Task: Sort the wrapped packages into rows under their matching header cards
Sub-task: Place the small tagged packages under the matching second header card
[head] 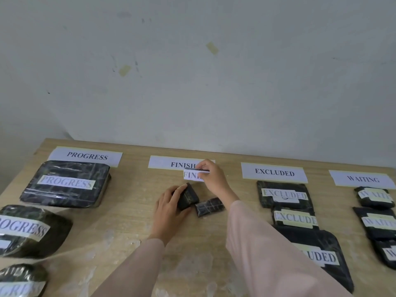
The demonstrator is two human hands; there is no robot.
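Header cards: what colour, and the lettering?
White header cards with dark printed capitals, clearest in the head view.

header cards (274, 173) behind package rows (285, 195)

Lying across wooden table in four columns: header cards PROGRESS (86, 156) upper left, FINISH (171, 162) centre, EXCLUDED (274, 172), WAITING (362, 179) right. Sitting below each, dark wrapped packages with matching labels: three PROGRESS (66, 183), three EXCLUDED (284, 195), three WAITING (374, 197). Resting mid-frame, two small packages (209, 206), one tilted (188, 196).
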